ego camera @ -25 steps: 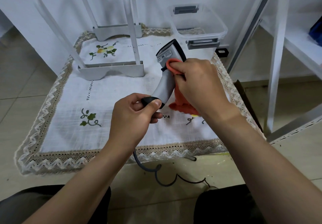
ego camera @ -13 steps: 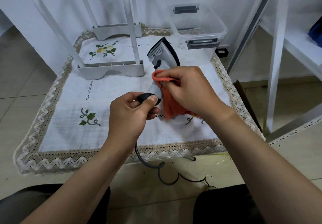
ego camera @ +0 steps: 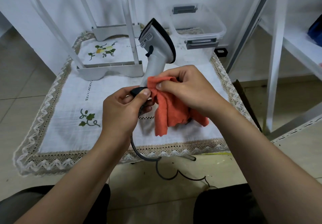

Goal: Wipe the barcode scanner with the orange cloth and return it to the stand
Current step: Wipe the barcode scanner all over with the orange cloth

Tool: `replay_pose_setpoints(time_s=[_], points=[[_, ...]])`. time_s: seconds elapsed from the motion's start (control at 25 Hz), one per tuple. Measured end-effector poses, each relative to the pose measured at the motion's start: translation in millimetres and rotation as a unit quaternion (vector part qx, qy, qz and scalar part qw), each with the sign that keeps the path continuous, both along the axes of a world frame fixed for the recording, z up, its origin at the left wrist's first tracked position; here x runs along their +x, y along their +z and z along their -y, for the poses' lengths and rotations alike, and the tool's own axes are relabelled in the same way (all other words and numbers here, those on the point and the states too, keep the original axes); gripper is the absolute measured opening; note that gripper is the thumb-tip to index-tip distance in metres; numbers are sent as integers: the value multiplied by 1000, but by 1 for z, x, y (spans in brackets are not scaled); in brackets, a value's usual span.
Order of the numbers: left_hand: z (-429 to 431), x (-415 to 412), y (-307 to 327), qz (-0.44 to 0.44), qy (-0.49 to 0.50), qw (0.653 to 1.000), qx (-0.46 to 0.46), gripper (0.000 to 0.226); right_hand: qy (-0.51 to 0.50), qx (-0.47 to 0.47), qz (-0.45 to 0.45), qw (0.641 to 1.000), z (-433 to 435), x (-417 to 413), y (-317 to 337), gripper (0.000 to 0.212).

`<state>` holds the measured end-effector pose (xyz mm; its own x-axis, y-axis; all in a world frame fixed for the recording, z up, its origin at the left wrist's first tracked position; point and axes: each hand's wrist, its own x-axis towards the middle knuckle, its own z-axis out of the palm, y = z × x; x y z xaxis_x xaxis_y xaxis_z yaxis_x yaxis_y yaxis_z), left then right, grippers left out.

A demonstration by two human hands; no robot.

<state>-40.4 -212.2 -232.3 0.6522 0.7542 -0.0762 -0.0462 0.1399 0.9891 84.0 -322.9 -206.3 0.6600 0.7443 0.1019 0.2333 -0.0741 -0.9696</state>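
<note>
Head view. The barcode scanner is held off the table, upright and tilted slightly, its head over the far half of the embroidered tablecloth and its handle running down toward the middle. The left hand is clenched round the black butt of the handle, thumb on top. Judgement: this low hold steadies the unit and leaves the grey shaft free for wiping.

The right hand pinches the orange cloth against the lower handle, just above the left thumb, fingertips closed on a fold. The rest of the cloth hangs loose, its tail near or on the tablecloth toward the near right; contact cannot be confirmed. Judgement: wiping is in progress at the bottom of the handle, and the return step is not yet done.

The cable drops from the butt over the near edge of the table to the floor, slack, so it should not resist turning the scanner.

The white stand sits at the far left of the table, base on the cloth, nothing in it. A clear lidded box stands at the far right corner.

Labels: a small printed plate with barcode-like marks shows on the scanner head, too small to read. No brand legible.
</note>
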Motion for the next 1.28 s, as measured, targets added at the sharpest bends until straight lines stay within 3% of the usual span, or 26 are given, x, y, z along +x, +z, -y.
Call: replay_pose_setpoints(time_s=[0.2, 0.36, 0.44, 0.56, 0.92, 1.12, 1.28], points=[[-3, -2, 0, -3, 26, 998, 60, 11, -181, 91, -124, 971, 5, 17, 5, 31], [-1, -3, -2, 10, 22, 996, 81, 15, -166, 84, -236, 954, 0, 18, 1, 24], [0, -2, -2, 7, 9, 996, 86, 18, -138, 127, -318, 929, -1, 15, 2, 14], [0, -1, -4, -13, -18, 996, 82, 24, -111, 163, -396, 897, 0, 16, 2, 18], [3, -3, -4, -67, -90, 991, 78, 33, -118, 138, -318, 931, 1, 11, 0, 27], [10, -4, -9, -73, -105, 979, 157, 38, -140, 114, -301, 936, -1, 10, -2, 39], [11, -4, -12, -77, -99, 969, 211, 42, -146, 121, -303, 934, -2, 11, -1, 25]])
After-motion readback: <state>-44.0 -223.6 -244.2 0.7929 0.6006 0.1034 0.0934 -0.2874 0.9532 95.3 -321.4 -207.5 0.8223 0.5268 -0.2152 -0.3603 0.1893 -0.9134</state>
